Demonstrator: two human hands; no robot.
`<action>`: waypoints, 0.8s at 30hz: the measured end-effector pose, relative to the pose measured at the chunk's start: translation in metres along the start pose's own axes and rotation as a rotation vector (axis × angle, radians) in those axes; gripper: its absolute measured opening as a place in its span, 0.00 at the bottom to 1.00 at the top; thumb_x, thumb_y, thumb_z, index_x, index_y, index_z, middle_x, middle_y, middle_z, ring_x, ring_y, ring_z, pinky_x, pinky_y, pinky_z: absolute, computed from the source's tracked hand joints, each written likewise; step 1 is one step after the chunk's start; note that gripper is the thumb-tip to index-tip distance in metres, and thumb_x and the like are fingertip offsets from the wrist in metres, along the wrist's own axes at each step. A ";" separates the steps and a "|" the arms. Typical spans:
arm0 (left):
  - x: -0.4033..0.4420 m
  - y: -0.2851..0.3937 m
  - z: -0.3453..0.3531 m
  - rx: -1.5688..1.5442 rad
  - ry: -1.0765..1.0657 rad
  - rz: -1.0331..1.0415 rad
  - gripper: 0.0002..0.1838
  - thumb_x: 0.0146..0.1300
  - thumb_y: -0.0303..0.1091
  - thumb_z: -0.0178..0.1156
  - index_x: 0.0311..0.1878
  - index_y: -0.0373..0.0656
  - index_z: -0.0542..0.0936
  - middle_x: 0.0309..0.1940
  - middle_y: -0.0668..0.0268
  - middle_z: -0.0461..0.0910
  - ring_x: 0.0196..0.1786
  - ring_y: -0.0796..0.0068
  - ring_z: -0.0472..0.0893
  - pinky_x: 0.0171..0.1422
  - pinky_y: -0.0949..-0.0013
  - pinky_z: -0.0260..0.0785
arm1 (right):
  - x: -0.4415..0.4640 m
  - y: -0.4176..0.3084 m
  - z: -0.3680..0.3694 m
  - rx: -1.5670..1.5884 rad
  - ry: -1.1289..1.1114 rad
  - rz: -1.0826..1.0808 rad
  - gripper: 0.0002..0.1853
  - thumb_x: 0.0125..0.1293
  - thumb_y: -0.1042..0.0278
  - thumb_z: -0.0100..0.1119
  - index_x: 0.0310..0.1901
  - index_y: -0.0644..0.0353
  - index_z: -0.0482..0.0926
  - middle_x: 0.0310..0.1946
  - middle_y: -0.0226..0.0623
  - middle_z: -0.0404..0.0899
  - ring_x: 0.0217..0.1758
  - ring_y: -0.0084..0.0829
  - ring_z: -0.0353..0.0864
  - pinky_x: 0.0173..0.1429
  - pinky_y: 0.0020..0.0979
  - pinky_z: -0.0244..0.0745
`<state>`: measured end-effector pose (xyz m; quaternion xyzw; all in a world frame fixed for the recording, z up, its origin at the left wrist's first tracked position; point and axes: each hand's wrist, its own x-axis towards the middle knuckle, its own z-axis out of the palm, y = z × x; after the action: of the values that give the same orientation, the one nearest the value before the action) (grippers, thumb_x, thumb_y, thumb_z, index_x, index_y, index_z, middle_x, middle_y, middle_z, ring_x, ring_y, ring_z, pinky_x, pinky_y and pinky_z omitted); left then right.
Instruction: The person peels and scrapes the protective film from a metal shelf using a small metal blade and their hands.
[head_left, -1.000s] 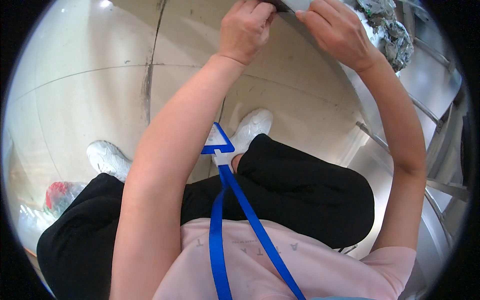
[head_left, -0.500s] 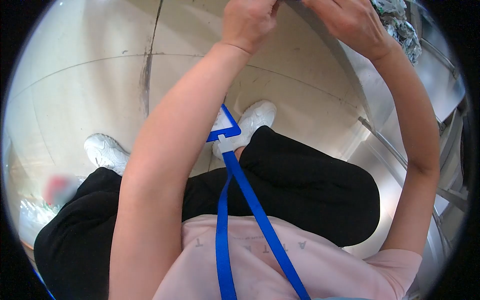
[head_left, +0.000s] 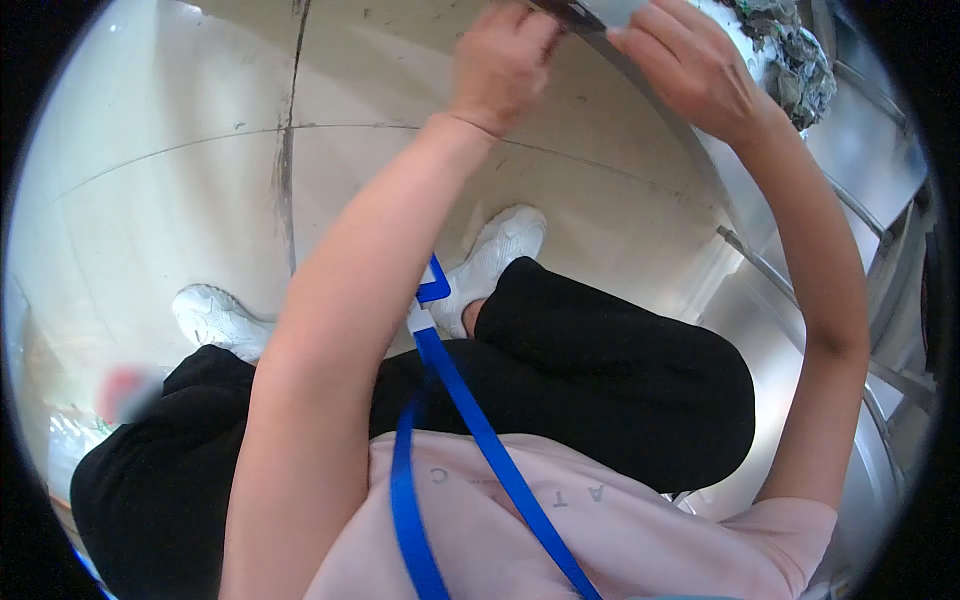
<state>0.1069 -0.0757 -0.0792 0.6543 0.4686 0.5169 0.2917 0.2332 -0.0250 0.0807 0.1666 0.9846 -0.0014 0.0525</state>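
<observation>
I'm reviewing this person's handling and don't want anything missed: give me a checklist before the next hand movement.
1. Right hand on the dark-edged piece: ok, fingertips at its edge.
2. Left hand with a firm grip: cannot tell, blurred.
3. Whole piece in view: not ok, cut off at the top.
4. Blue lanyard apart from both hands: ok.
5. White shoes on the floor: ok.

Probably a workshop of some kind: scuffed tiled floor [head_left: 220, 200], bare metal tubing [head_left: 762, 266], blue lanyard [head_left: 480, 430].
</observation>
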 end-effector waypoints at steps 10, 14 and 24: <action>0.017 -0.007 -0.026 0.097 0.146 0.037 0.04 0.51 0.25 0.58 0.31 0.43 0.75 0.27 0.60 0.73 0.32 0.57 0.73 0.34 0.60 0.66 | 0.033 0.009 0.009 -0.057 0.101 -0.086 0.05 0.43 0.76 0.56 0.22 0.61 0.69 0.18 0.35 0.60 0.21 0.33 0.65 0.23 0.31 0.61; 0.018 -0.009 -0.021 0.022 0.154 0.058 0.04 0.50 0.24 0.58 0.31 0.43 0.75 0.27 0.59 0.74 0.32 0.56 0.73 0.34 0.60 0.67 | 0.030 0.010 0.013 -0.037 0.116 -0.073 0.05 0.44 0.77 0.57 0.23 0.62 0.71 0.19 0.35 0.62 0.21 0.34 0.65 0.23 0.32 0.61; 0.017 -0.010 -0.020 -0.046 0.094 0.048 0.05 0.49 0.23 0.58 0.31 0.43 0.75 0.27 0.58 0.74 0.32 0.55 0.74 0.35 0.59 0.67 | 0.026 0.011 0.013 0.053 0.092 -0.025 0.06 0.48 0.77 0.59 0.25 0.63 0.71 0.20 0.36 0.64 0.22 0.35 0.67 0.25 0.33 0.63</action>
<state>0.0849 -0.0578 -0.0749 0.6335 0.4540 0.5645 0.2720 0.2140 -0.0064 0.0653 0.1554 0.9876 -0.0204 0.0029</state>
